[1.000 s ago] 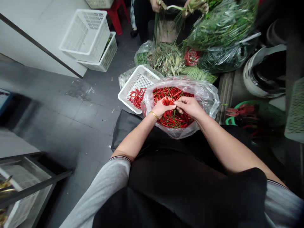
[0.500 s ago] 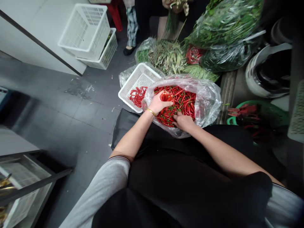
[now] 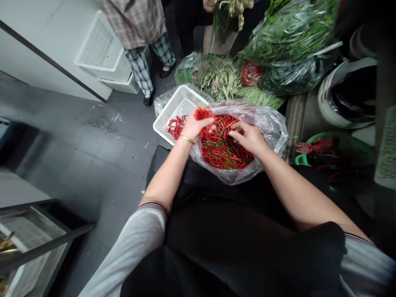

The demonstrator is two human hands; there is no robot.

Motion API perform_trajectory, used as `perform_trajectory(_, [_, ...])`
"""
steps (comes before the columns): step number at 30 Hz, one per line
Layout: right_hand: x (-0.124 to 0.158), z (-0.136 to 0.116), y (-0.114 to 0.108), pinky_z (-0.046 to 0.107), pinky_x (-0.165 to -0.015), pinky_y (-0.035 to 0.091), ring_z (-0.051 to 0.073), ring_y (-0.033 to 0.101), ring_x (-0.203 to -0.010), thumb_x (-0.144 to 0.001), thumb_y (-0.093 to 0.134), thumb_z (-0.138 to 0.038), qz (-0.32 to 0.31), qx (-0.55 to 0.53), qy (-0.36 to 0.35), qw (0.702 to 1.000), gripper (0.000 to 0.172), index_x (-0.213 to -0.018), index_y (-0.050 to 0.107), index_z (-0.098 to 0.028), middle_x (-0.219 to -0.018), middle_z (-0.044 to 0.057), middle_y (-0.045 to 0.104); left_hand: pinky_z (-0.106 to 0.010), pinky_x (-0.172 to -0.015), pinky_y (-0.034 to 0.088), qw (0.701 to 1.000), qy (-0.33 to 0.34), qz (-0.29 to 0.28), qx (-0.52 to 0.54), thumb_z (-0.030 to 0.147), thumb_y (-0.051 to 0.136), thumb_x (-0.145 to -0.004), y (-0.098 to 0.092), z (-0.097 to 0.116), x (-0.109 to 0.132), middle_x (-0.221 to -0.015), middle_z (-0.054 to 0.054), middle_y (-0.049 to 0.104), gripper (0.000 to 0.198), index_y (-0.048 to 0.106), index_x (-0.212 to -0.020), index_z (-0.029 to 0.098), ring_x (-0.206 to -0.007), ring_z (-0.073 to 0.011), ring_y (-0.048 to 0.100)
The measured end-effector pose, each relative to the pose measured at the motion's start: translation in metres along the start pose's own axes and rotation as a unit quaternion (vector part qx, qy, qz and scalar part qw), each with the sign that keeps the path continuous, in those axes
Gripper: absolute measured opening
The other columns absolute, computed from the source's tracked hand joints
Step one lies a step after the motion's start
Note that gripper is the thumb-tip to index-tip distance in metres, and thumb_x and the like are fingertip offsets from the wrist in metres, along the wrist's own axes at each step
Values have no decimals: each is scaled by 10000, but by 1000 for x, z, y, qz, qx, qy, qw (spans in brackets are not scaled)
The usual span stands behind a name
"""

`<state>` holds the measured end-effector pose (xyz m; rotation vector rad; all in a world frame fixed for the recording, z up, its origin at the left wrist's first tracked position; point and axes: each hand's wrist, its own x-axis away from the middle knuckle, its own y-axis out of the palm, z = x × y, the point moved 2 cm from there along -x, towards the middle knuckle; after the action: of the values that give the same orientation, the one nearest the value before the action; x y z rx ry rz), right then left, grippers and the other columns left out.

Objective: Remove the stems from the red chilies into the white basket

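Note:
A clear plastic bag (image 3: 274,123) full of red chilies (image 3: 225,150) with green stems lies open against my lap. My left hand (image 3: 194,127), wearing a gold bangle, is closed around a bunch of red chilies (image 3: 202,113) above the bag's left rim. Over the right part of the pile, my right hand (image 3: 249,138) has its thumb and fingers drawn together; whatever is between the fingertips is too small to make out. Just left of the bag sits a white perforated basket (image 3: 177,103), with more red chilies (image 3: 176,126) at its near end.
Bundles of green stalks (image 3: 219,78) and bagged leafy greens (image 3: 293,33) lie beyond the bag. Someone in checked trousers (image 3: 140,68) stands near stacked white crates (image 3: 99,45). Another person's hand (image 3: 210,5) is at the top. A green basket (image 3: 301,159) and bucket (image 3: 324,93) stand right.
My left hand has lifted leftward from the pile with its chilies, toward the basket. My right hand has moved up and right. A person has stepped in front of the crates.

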<state>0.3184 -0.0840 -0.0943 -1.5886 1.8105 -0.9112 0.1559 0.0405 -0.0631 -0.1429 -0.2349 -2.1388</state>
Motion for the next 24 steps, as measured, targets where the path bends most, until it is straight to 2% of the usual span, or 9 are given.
perform_trajectory(5, [8, 11, 42, 280, -624, 405, 218, 619, -835, -882, 464, -211, -196, 257, -84, 943, 289, -1110, 642, -209, -1077, 131, 600, -454, -961, 464, 982, 31, 137, -127, 280, 848, -565, -95, 20, -59, -1051, -111, 624, 749, 483, -1203, 139, -1058, -275, 601])
perform_trajectory(8, [-1, 12, 39, 291, -656, 421, 219, 620, -822, -878, 481, -238, -166, 224, -68, 958, 249, -1044, 650, -158, -1027, 143, 627, -439, -1046, 387, 969, 56, 149, -189, 308, 890, -472, -119, 26, -79, -1221, -149, 579, 909, 470, -1257, 128, -1238, -315, 479])
perform_trajectory(11, [-15, 11, 19, 294, -678, 449, 193, 617, -711, -877, 509, -356, -98, 31, -3, 995, 247, -931, 648, -160, -820, 86, 669, -388, -1033, 385, 972, 99, 133, -169, 326, 859, -546, -94, 30, -71, -1224, -120, 592, 790, 515, -1240, 167, -1237, -291, 483])
perform_trajectory(13, [-21, 7, 5, 291, -641, 462, 178, 602, -619, -908, 439, -437, -67, -112, 32, 991, 336, -899, 639, -167, -695, 56, 653, -359, -973, 427, 985, 94, 71, -129, 331, 807, -636, -54, 25, -54, -1075, -89, 654, 592, 580, -1158, 170, -1115, -253, 569])
perform_trajectory(15, [-23, 0, -7, 291, -606, 461, 178, 595, -596, -925, 373, -491, -27, -175, 39, 983, 419, -914, 638, -167, -681, 58, 650, -338, -875, 480, 993, 42, -38, -108, 355, 759, -696, -8, 12, -32, -868, -66, 677, 435, 626, -1053, 144, -930, -213, 632])
perform_trajectory(17, [-20, -7, -16, 295, -620, 451, 196, 604, -667, -924, 367, -509, 27, -123, 22, 992, 448, -925, 655, -166, -757, 83, 665, -299, -733, 513, 986, -42, -141, -83, 389, 686, -768, 33, -7, -9, -681, -37, 645, 357, 627, -1010, 133, -700, -155, 629])
perform_trajectory(19, [-12, -8, -19, 303, -647, 429, 224, 608, -767, -931, 357, -491, 70, 12, 17, 997, 463, -934, 677, -156, -888, 122, 669, -247, -598, 499, 975, -114, -185, -42, 404, 614, -825, 58, -24, 9, -560, 1, 589, 319, 608, -1000, 138, -510, -97, 551])
perform_trajectory(21, [-4, -3, -14, 309, -646, 405, 242, 609, -807, -949, 321, -441, 68, 151, 38, 986, 478, -951, 689, -137, -983, 158, 649, -218, -530, 476, 968, -166, -187, -10, 385, 597, -836, 67, -35, 20, -520, 17, 564, 276, 592, -967, 142, -435, -71, 497])
perform_trajectory(24, [8, 11, 9, 310, -625, 402, 251, 626, -789, -943, 352, -391, -31, 270, 64, 960, 435, -1019, 686, -123, -1022, 182, 629, -240, -537, 493, 965, -213, -148, 28, 324, 631, -792, 58, -38, 24, -558, 2, 590, 214, 583, -894, 142, -466, -87, 533])
